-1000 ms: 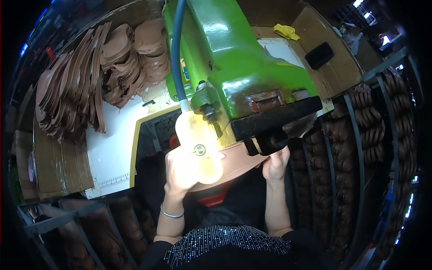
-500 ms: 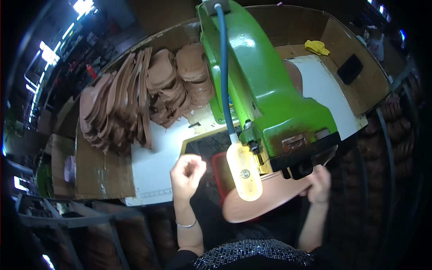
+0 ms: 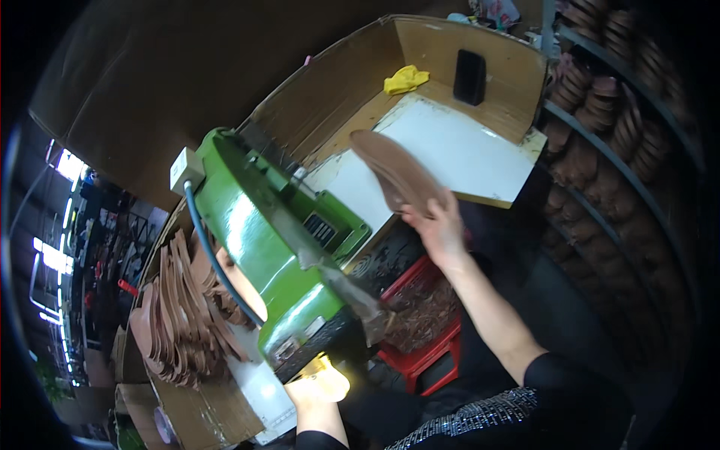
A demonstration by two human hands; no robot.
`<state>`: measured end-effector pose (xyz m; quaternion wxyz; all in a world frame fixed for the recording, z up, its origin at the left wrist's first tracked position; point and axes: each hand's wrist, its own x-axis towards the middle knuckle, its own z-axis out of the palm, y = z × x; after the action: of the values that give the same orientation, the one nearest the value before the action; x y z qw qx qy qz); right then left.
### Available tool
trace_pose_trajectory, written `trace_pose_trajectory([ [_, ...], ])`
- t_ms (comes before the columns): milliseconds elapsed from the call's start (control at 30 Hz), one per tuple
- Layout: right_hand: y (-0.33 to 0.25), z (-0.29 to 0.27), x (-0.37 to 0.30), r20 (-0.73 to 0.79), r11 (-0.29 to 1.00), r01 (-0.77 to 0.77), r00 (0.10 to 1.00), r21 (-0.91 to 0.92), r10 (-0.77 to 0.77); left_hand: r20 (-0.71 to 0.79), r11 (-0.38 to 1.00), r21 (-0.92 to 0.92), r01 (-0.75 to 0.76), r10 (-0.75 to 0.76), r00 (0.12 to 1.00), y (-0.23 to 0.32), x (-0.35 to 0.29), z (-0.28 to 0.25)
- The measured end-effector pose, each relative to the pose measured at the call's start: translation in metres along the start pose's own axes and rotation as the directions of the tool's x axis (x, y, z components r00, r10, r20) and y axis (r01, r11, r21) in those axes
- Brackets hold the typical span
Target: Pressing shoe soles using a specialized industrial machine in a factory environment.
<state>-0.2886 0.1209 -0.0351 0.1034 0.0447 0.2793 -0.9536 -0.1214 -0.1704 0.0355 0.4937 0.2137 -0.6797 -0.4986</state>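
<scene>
My right hand is at the near edge of the white tabletop, to the right of a green machine. Its thumb and fingers are closed on the near end of a brown insole, which reaches away over the tabletop. Whether a second insole lies under it I cannot tell. My left forearm passes behind the machine's head and its lit lamp. Beyond, my left hand shows in part beside a pile of brown insoles; the machine and its blue hose hide most of its fingers.
A red bin with brown scraps sits below the machine. Cardboard walls enclose the tabletop. A yellow cloth and a black flat object are at the back. Racks of brown pieces stand at right.
The view has swung right. My right hand has carried the insole from under the machine's head to the right tabletop. My left hand has moved from the machine's front to the pile.
</scene>
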Motion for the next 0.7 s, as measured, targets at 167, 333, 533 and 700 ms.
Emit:
trace_pose_trajectory([
  [167,0.027,0.004,-0.009,-0.021,0.915,-0.277,0.959,-0.295,0.283,-0.221,0.989,-0.144,0.022,-0.054,0.974,0.025,-0.051,-0.042],
  [333,0.039,-0.041,-0.105,0.36,0.666,-0.155,0.742,-0.73,0.567,-0.43,0.97,-0.241,0.029,-0.134,0.893,0.081,-0.173,-0.071],
  [533,0.008,-0.063,-0.174,0.72,0.052,0.766,0.576,-0.641,0.387,0.232,0.514,-0.458,0.725,-0.719,0.655,0.077,-0.26,-0.096],
  [700,-0.009,-0.122,-0.186,0.4,0.252,0.315,0.786,-0.915,0.471,0.411,0.743,-0.137,0.655,-0.559,0.72,0.075,-0.249,-0.062],
])
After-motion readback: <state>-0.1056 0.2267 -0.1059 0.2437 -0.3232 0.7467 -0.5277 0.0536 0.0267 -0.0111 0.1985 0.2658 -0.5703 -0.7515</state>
